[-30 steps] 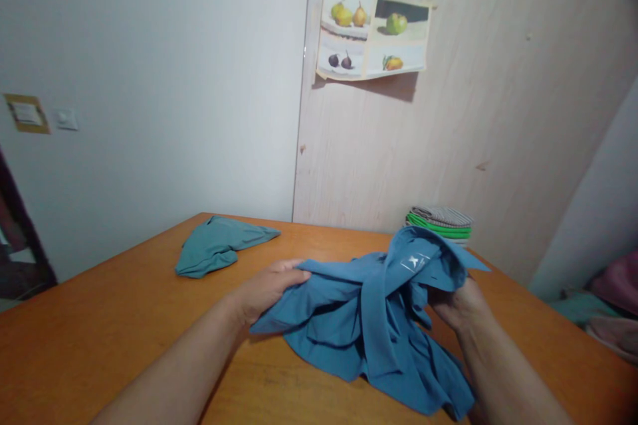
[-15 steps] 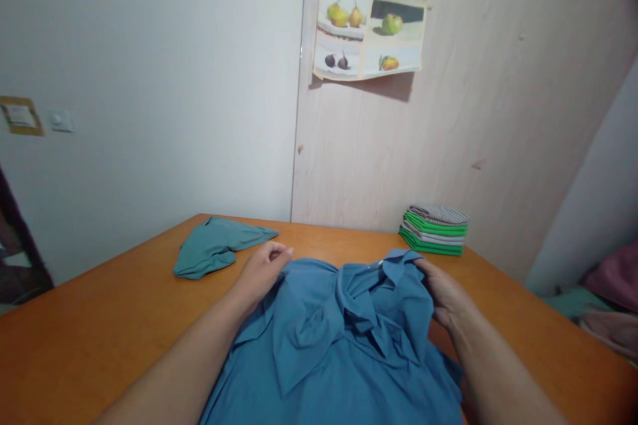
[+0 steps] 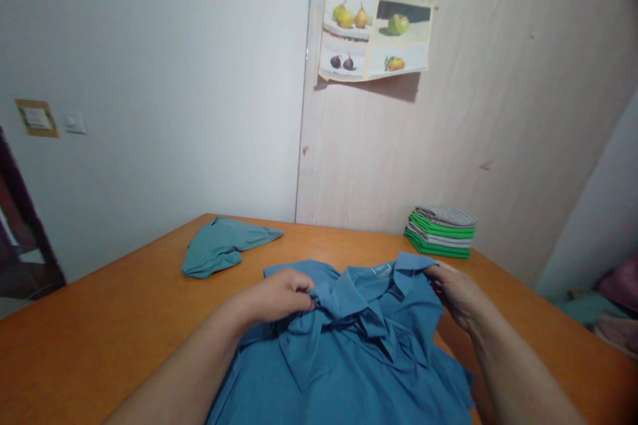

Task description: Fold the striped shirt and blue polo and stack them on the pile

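Note:
A blue collared shirt lies rumpled on the orange table in front of me, its collar at the far end and a small label showing inside the neck. My left hand is closed on the cloth just left of the collar, fingers pinching a fold. At the right side of the collar, my right hand grips the shirt, its fingertips partly hidden behind the fabric. The lower part of the shirt runs out of view at the bottom.
A crumpled teal cloth lies at the back left of the orange table. Folded green, grey and striped cloths form a stack at the back right. Behind stands a wall with a fruit picture. Fabric items lie beyond the right edge.
My left hand has moved right and slightly down from the shirt's left edge and taken hold of cloth near the collar. The collar has opened out, and its label shows more.

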The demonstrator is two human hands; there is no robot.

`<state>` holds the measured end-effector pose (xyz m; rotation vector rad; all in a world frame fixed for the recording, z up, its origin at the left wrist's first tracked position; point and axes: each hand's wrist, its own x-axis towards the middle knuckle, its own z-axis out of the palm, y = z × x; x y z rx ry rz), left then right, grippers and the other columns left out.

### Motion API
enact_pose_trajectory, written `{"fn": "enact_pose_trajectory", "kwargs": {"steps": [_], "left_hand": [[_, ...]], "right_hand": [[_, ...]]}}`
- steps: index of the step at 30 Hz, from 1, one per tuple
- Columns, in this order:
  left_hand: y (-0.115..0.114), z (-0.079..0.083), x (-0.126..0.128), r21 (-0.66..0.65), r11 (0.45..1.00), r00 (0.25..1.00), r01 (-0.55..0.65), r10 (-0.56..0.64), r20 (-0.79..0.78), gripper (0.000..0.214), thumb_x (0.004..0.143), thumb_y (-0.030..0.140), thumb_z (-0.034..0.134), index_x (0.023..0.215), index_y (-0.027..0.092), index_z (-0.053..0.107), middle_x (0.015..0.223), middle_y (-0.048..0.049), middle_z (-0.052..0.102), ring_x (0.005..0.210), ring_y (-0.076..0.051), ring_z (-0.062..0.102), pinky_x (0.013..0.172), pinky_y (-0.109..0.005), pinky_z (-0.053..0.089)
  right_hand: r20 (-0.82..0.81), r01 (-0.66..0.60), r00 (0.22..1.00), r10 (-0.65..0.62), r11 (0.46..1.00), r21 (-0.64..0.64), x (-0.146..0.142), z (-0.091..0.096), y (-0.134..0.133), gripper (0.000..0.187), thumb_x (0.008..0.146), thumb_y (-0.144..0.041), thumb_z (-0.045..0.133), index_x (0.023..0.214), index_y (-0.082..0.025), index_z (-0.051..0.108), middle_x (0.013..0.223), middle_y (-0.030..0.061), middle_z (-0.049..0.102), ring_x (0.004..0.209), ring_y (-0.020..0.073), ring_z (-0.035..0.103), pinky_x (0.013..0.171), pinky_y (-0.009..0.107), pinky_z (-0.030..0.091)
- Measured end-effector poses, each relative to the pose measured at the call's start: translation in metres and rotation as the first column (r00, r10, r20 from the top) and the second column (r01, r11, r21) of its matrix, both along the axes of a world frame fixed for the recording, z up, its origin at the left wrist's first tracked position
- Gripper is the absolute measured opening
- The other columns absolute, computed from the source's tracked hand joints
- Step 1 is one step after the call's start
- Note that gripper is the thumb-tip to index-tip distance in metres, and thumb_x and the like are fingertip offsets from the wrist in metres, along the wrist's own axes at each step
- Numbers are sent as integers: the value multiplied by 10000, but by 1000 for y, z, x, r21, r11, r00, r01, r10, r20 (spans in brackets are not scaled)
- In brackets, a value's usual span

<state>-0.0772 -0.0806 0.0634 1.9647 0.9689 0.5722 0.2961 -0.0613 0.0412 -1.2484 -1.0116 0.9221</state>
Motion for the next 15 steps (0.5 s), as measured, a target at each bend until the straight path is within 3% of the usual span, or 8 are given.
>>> {"fn": "enact_pose_trajectory", "kwargs": {"steps": [2, 4, 7, 9, 12, 15], "left_hand": [[-4, 15, -13, -144, 989, 982, 18, 10, 191, 115, 745, 269, 635, 749, 155, 649, 624, 36, 508, 530, -82, 369, 495, -206, 268], [-6, 27, -26, -215, 976, 929, 21, 61, 365, 170, 764, 306, 681, 816, 145, 659, 607, 51, 499, 469, -49, 287, 454, -189, 214], [0, 30, -39, -282, 960, 807, 1, 166, 567, 207, 806, 338, 711, 827, 154, 618, 501, 89, 441, 390, -30, 251, 429, -165, 247], [8, 25, -41, -346, 938, 721, -35, 263, 641, 210, 804, 301, 732, 799, 164, 572, 511, 67, 517, 409, -49, 410, 480, -164, 366], [19, 16, -33, -394, 912, 593, -117, 382, 709, 206, 811, 272, 733, 878, 177, 563, 838, -46, 732, 728, -138, 686, 699, -232, 522], [25, 8, -22, -258, 938, 557, -231, 345, 756, 348, 895, 397, 652, 1183, 222, 563, 1303, -91, 655, 1189, -201, 622, 991, -322, 478]], "right_hand": [[149, 126, 981, -124, 992, -6, 8, 1, 0, 113, 639, -273, 703, 710, -191, 736, 562, -10, 662, 506, 145, 548, 481, 239, 383], [199, 172, 966, -166, 985, -13, 14, 2, -2, 92, 643, -261, 686, 691, -199, 733, 565, -7, 669, 520, 155, 564, 484, 246, 394], [22, 12, 1000, -9, 991, -130, 17, 3, -6, 111, 646, -242, 711, 744, -197, 740, 658, 31, 731, 578, 204, 641, 532, 292, 484], [-140, -151, 982, 125, 969, -195, 12, 3, -8, 155, 650, -207, 730, 804, -191, 742, 727, 58, 758, 623, 229, 683, 569, 320, 534], [-290, -279, 927, 239, 954, -107, -3, 5, -6, 219, 675, -176, 755, 891, -204, 728, 799, 54, 771, 652, 208, 707, 590, 296, 571], [-386, -209, 889, 246, 968, 137, -22, 5, -1, 362, 714, -212, 778, 1057, -288, 688, 992, 17, 769, 820, 177, 731, 723, 273, 603]]}}
